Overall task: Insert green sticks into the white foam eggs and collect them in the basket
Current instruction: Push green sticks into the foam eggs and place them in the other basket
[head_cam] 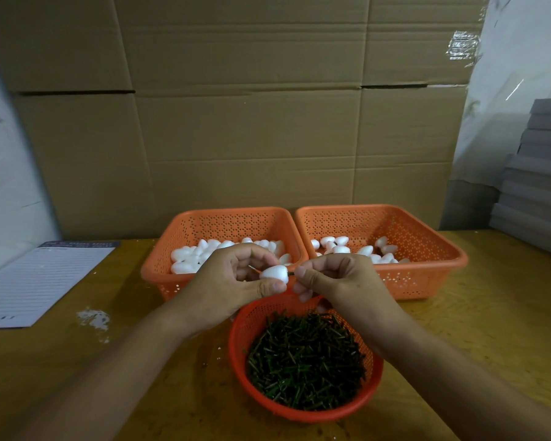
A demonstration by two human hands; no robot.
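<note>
The left hand (236,281) has its grip curled round a white foam egg (273,272), thumb under it and fingers arched over the top. The right hand (331,278) meets it from the other side, thumb and forefinger pinched tight on a green stick (290,274) whose short visible end touches the egg's narrow tip; how far it has gone in cannot be told. Both hands hang above the counter (458,329), over the far rim of a round orange basket (303,409) that sits nearest the person and is heaped with loose green sticks (303,361). The right wrist crosses that basket's far right edge and hides part of it.

Behind the hands stand two rectangular orange perforated baskets, side by side and touching. The left basket (223,224) holds a thick pile of plain foam eggs (188,256); the hands cover its near right corner. The right basket (427,246) holds fewer eggs (366,249), spread thinly over its floor.

On the counter to the left lies a lined sheet of paper (39,281), with a patch of white crumbs (94,318) just beside its near corner. Large cardboard boxes (252,106) form a wall behind the baskets, and a stack of grey boards (538,173) rises at the far right.
</note>
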